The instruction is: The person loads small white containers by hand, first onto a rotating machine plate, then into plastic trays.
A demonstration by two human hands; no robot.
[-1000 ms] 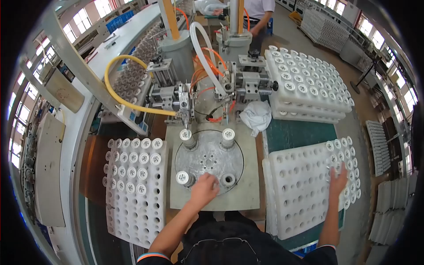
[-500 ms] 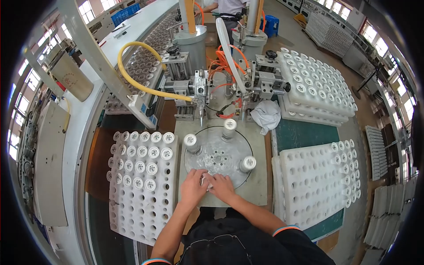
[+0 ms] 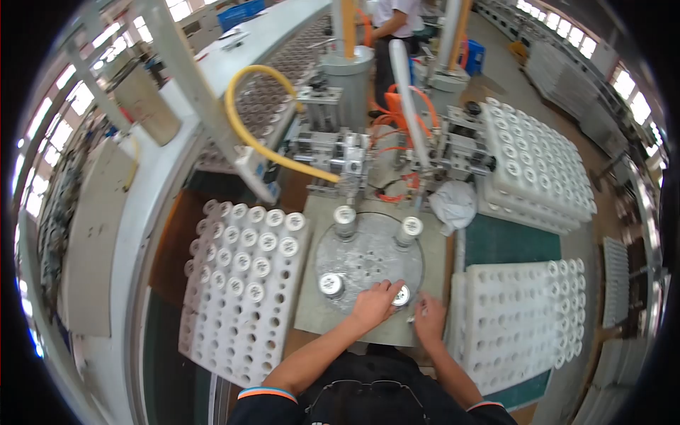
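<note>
On the round metal turntable [image 3: 368,244] stand several white-topped cylindrical pieces. My left hand [image 3: 375,303] reaches over the front rim, its fingers closed against a white-topped cylindrical piece [image 3: 401,295]. Just right of it, off the disc's edge, is my right hand [image 3: 429,319] with curled fingers; a small pale bit shows at the fingertips, too small to name. Another piece [image 3: 330,285] stands at the disc's front left. At the back, one piece [image 3: 344,217] sits below a nozzle fixture [image 3: 352,166], and a second piece [image 3: 411,228] is to its right.
A white foam tray [image 3: 234,333] partly filled with pieces lies at left. Another tray [image 3: 506,322] at right holds pieces along its far side. Stacked full trays [image 3: 538,166] stand behind it, near a white cloth [image 3: 453,204]. A yellow hose [image 3: 237,127] arches at left; a person [image 3: 394,25] stands behind.
My hands, together at the disc's front before, are now apart and further right. The pieces on the turntable sit at different places around it. The whole view has shifted and tilted.
</note>
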